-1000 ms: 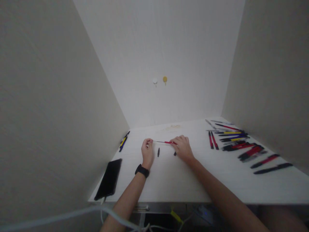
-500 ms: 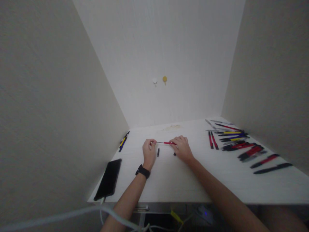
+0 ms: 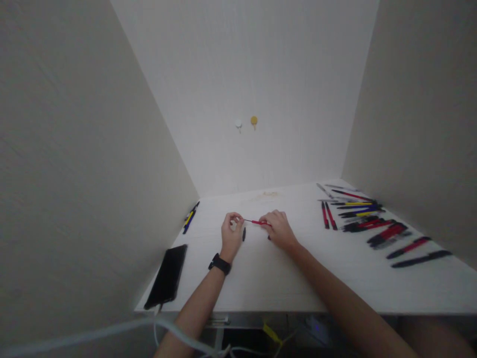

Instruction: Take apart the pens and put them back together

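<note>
My left hand, with a black watch at its wrist, pinches the end of a thin dark pen refill. The refill's other end runs into a red pen barrel, which my right hand grips between thumb and fingers. Both parts lie almost in one line, just above the white table. A small black pen piece rests by my left hand. Another dark piece shows partly from under my right hand.
Several pens and pen parts in red, black, yellow and blue spread along the table's right side. A few more pens lie by the left wall. A black phone with a white cable sits at the left front edge.
Less of the refill shows between my left hand and the red barrel. My left fingertips have moved slightly right, and the barrel now tilts a little more.
</note>
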Tool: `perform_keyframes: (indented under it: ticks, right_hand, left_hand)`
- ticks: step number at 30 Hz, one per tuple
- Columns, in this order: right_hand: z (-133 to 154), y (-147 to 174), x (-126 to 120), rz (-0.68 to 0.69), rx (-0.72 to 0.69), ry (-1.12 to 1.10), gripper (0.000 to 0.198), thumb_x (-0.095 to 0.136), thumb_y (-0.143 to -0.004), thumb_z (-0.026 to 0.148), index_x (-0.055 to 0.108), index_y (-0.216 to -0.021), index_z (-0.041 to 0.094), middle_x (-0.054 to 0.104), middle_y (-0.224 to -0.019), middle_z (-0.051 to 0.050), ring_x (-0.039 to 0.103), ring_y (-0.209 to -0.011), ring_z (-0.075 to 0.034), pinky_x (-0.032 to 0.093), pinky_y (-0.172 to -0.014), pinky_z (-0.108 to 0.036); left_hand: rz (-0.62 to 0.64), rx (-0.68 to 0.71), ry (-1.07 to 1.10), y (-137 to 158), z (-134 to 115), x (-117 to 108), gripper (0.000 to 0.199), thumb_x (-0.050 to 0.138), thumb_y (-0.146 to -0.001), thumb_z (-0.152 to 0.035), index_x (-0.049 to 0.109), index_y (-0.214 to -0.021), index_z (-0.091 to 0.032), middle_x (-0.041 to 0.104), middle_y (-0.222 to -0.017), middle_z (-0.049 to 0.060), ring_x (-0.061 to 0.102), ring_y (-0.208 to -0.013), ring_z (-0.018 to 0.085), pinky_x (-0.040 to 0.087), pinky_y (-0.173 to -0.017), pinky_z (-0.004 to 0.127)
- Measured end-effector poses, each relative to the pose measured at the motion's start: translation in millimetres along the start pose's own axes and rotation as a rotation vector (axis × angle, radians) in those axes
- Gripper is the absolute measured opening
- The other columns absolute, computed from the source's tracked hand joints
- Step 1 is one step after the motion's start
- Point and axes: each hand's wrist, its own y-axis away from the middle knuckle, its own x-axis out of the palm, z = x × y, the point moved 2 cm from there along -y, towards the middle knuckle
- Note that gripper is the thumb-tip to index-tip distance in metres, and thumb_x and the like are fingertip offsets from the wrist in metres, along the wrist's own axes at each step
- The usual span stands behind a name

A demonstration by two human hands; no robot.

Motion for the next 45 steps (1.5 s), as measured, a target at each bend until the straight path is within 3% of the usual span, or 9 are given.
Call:
perform_keyframes:
  ticks: [5, 9, 12, 15, 21, 24, 27, 37, 45]
  right_hand:
    - [-1, 1, 2, 0.021, -0.01, -0.01, 0.015, 0.051, -0.09, 0.018, 0.065, -0.092, 0.022, 0.068, -0.091, -0.005, 0.048, -0.09, -0.022, 0.03, -0.081, -0.036]
    - [-5, 0, 5, -0.04, 0.056, -0.084, 0.016, 0.051, -0.09, 0.019, 0.065, -0.095, 0.022, 0.068, -0.094, -0.005, 0.049, -0.093, -0.022, 0.031, -0.084, -0.036]
    - [-10, -1, 6, -0.09, 0.122, -0.123, 0.017, 0.05, -0.088, 0.018, 0.065, -0.096, 0.021, 0.067, -0.091, -0.005, 0.05, -0.091, -0.022, 0.032, -0.083, -0.036]
    - [-14, -2, 6, -0.139, 0.176, -0.136, 0.016, 0.05, -0.087, 0.017, 0.064, -0.095, 0.021, 0.066, -0.087, -0.006, 0.051, -0.09, -0.022, 0.033, -0.083, -0.036]
    - [-13, -2, 3, -0.192, 0.202, -0.159, 0.016, 0.05, -0.086, 0.018, 0.063, -0.094, 0.021, 0.064, -0.088, -0.006, 0.052, -0.09, -0.022, 0.034, -0.083, -0.036]
    - [-13, -2, 3, -0.185, 0.205, -0.16, 0.015, 0.05, -0.086, 0.019, 0.063, -0.094, 0.021, 0.064, -0.088, -0.006, 0.052, -0.09, -0.022, 0.034, -0.083, -0.036]
    - [-14, -2, 3, -0.189, 0.206, -0.144, 0.015, 0.051, -0.086, 0.019, 0.063, -0.094, 0.021, 0.064, -0.087, -0.006, 0.051, -0.09, -0.022, 0.034, -0.083, -0.036]
    - [-4, -1, -2, -0.101, 0.1, 0.001, 0.014, 0.051, -0.089, 0.021, 0.064, -0.095, 0.022, 0.067, -0.092, -0.005, 0.047, -0.092, -0.023, 0.031, -0.082, -0.036]
    - [-1, 0, -3, -0.064, 0.066, 0.055, 0.015, 0.05, -0.091, 0.025, 0.065, -0.094, 0.023, 0.067, -0.093, -0.006, 0.046, -0.093, -0.023, 0.03, -0.082, -0.037]
  left_hand:
    - [0.051, -0.017, 0.141, 1, 3, 5, 0.028, 0.064, -0.075, -0.021, 0.048, -0.099, -0.021, 0.062, -0.083, 0.0, 0.054, -0.073, 0.013, 0.037, -0.073, 0.027]
    - [0.125, -0.045, 0.022, 4, 4, 8, 0.047, 0.066, -0.074, -0.028, 0.041, -0.115, -0.022, 0.063, -0.089, 0.0, 0.054, -0.076, 0.015, 0.038, -0.073, 0.027]
    - [0.112, -0.075, -0.34, 6, 2, 6, 0.031, 0.061, -0.078, -0.041, 0.05, -0.1, -0.021, 0.06, -0.081, 0.001, 0.053, -0.074, 0.018, 0.035, -0.069, 0.029]
    - [0.182, -0.064, -0.681, 10, -3, 5, 0.024, 0.051, -0.084, -0.044, 0.053, -0.081, -0.02, 0.057, -0.072, 0.004, 0.054, -0.074, 0.021, 0.032, -0.067, 0.031]
    - [0.348, -0.021, -0.843, 17, -3, 10, 0.006, 0.053, -0.079, -0.025, 0.055, -0.081, -0.019, 0.06, -0.078, 0.007, 0.054, -0.077, 0.023, 0.033, -0.067, 0.032]
    - [0.368, 0.003, -0.731, 17, 4, 12, 0.009, 0.051, -0.079, -0.019, 0.057, -0.086, -0.019, 0.061, -0.083, 0.008, 0.054, -0.079, 0.022, 0.035, -0.069, 0.032]
    - [0.333, 0.013, -0.464, 14, 13, 15, 0.017, 0.047, -0.083, -0.018, 0.06, -0.094, -0.018, 0.061, -0.089, 0.008, 0.055, -0.083, 0.02, 0.038, -0.075, 0.032]
    - [-0.088, -0.322, 0.508, -3, 28, 5, 0.018, 0.062, -0.077, -0.029, 0.064, -0.091, -0.019, 0.063, -0.088, 0.003, 0.056, -0.084, 0.014, 0.039, -0.077, 0.025]
    - [-0.142, -0.489, 0.581, -2, 28, 4, 0.026, 0.06, -0.078, -0.044, 0.058, -0.08, -0.018, 0.059, -0.084, 0.0, 0.053, -0.076, 0.011, 0.035, -0.067, 0.022]
